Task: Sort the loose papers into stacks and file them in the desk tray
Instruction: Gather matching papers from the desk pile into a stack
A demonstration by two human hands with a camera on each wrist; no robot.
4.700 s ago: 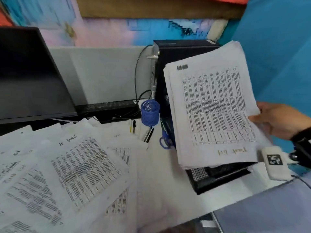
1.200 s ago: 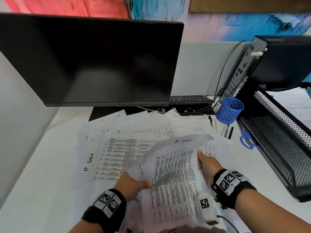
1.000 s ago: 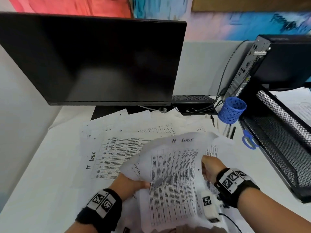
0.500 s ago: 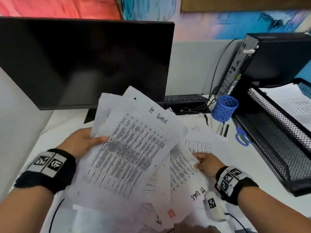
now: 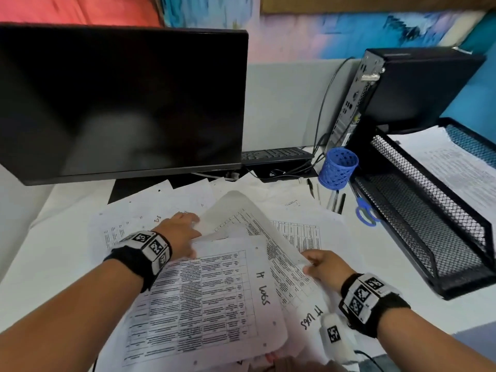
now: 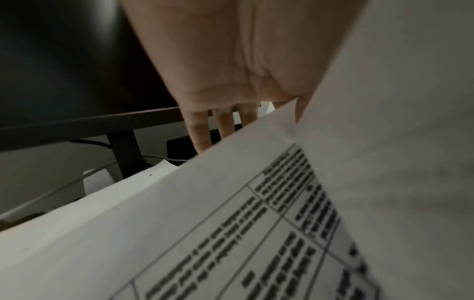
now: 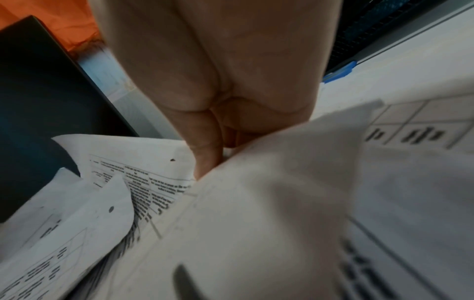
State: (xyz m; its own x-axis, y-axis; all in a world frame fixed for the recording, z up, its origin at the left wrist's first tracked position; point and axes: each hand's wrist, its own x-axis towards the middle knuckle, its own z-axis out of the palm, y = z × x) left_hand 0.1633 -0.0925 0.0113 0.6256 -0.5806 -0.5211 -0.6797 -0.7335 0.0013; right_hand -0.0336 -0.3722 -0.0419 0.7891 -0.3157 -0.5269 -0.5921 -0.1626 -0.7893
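Printed table sheets cover the desk, and a pile marked "IT LOGS" [image 5: 214, 299] lies nearest me. My left hand [image 5: 192, 234] reaches forward over the pile; its straight fingers [image 6: 200, 130] touch the left edge of a curled-up sheet [image 5: 241, 213]. My right hand [image 5: 312, 264] pinches the right edge of that sheet between thumb and fingers [image 7: 207, 158]. The black mesh desk tray [image 5: 456, 288] stands at the right, with a stack of papers [image 5: 451, 162] in its upper tier. Its lower tier looks bare.
A dark monitor [image 5: 120, 103] stands at the back left, with a keyboard [image 5: 273, 153] beside its foot. A black computer tower [image 5: 402, 87] rises behind the tray. A blue pen cup [image 5: 338, 167], pens [image 5: 335, 201] and blue scissors [image 5: 365, 210] lie left of the tray.
The bundle that my left hand held up now lies flat in front of me. The left hand has let it go and reached forward to the curled sheet. My right hand keeps its pinch.
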